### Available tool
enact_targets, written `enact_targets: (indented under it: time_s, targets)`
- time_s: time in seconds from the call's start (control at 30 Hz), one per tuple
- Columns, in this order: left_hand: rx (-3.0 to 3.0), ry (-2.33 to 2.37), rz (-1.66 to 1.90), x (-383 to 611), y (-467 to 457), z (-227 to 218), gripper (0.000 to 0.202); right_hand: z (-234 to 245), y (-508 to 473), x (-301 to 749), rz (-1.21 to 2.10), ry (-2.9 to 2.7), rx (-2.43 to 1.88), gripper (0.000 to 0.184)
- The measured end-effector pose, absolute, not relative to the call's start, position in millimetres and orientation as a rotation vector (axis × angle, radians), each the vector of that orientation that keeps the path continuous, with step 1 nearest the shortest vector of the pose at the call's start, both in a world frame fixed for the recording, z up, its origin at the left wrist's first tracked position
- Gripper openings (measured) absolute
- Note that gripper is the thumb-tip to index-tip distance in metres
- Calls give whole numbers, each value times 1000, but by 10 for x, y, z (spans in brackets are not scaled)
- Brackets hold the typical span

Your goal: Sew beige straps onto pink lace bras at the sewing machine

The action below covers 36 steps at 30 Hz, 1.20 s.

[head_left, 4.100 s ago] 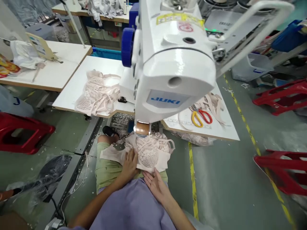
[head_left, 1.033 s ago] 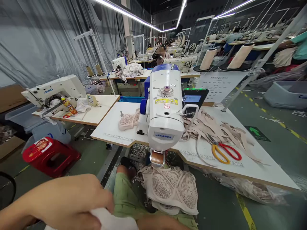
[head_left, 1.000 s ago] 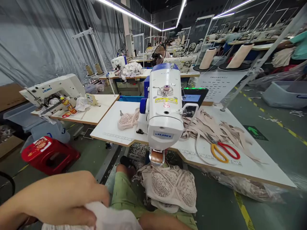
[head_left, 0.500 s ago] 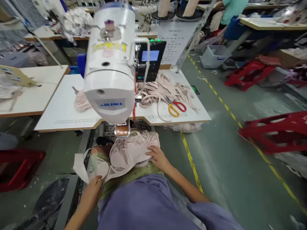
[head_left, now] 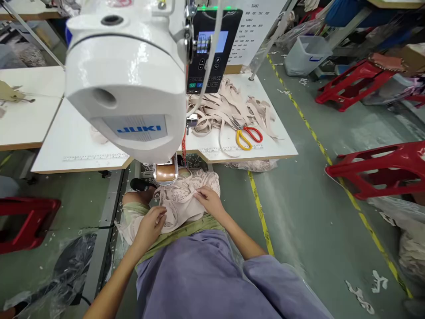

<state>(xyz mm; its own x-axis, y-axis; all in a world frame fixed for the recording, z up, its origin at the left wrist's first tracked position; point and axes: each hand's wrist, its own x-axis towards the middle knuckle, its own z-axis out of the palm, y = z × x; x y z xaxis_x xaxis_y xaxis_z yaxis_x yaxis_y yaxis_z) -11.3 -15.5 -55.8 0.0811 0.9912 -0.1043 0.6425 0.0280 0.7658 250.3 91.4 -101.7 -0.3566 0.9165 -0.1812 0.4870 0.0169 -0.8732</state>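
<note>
A pale pink lace bra [head_left: 181,210] lies spread across my lap, just below the sewing machine's needle area. My left hand [head_left: 151,225] is closed at the bra's left side, its fingers curled over the fabric. On the other side my right hand [head_left: 210,201] pinches the bra near its lace upper part. Above the bra hangs the white sewing machine head [head_left: 126,84], with a shiny brown guard [head_left: 166,173] at its lower end. The fingertips of my left hand are partly hidden by the hand itself.
Scissors [head_left: 247,136] with red and yellow handles lie beside a heap of pink straps [head_left: 229,104] on the white table [head_left: 279,144]. A control panel [head_left: 214,51] stands behind. Red stools [head_left: 381,170] and a clear bin [head_left: 307,55] are on the floor at right.
My left hand has moved up and right, from the bra's lower left end to nearer its middle. The bra has turned, showing more lace. My view has come closer to the machine.
</note>
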Motion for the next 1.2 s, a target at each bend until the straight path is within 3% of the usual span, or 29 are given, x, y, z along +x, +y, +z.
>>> enact_targets:
  time_s: [0.17,0.37,0.47,0.57,0.7,1.03,1.2]
  targets:
    - [1812,1372,818,175,405,-92,39,-599,808,2442,1722,-1755,-1164,44]
    - [1554,1056,392,81,652,361,29,-66,912,2310,2087,-1660,-938,30]
    - [1301,1021,357,-4,600,391,34,77,966,2224,1950,-1832,-981,20]
    - [1079,1059,503,-17,483,355,36,129,919,2154,1481,-1895,-1067,13]
    - [854,1177,788,58,307,293,36,111,749,2086,929,-1917,-1034,20]
    - [744,1255,991,178,134,238,29,108,665,1992,850,-1989,-956,21]
    - [612,1237,1041,189,93,224,34,41,879,2351,729,-2025,-1196,27]
